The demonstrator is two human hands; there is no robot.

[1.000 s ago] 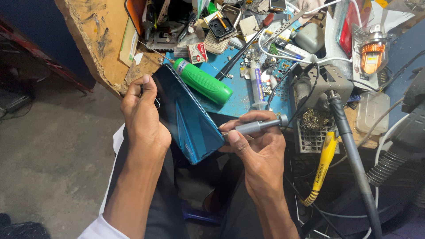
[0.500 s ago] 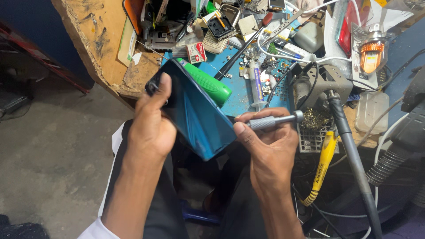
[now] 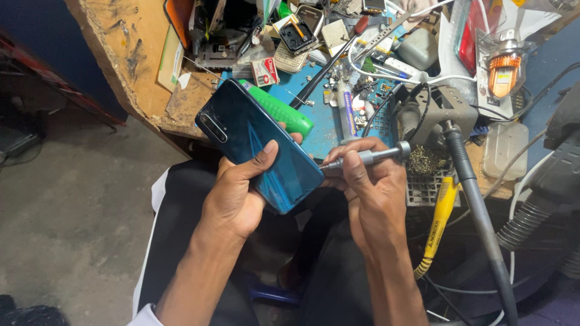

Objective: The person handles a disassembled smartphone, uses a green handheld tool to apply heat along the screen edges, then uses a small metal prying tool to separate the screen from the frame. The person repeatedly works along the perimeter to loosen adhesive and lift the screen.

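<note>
Fingers of my left hand (image 3: 232, 202) wrapped the blue-green phone (image 3: 260, 145) at frame centre, thumb across its glossy back to steady it, while my right hand (image 3: 368, 187) clenched the small metal screwdriver (image 3: 365, 158), tip at the phone's lower edge.

Phone (image 3: 257, 142) left of screwdriver (image 3: 365, 158).

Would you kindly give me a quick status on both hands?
Left hand grips glossy teal smartphone, back up. Right hand holds slim metal screwdriver, tip at phone's end. Nothing between.
</note>
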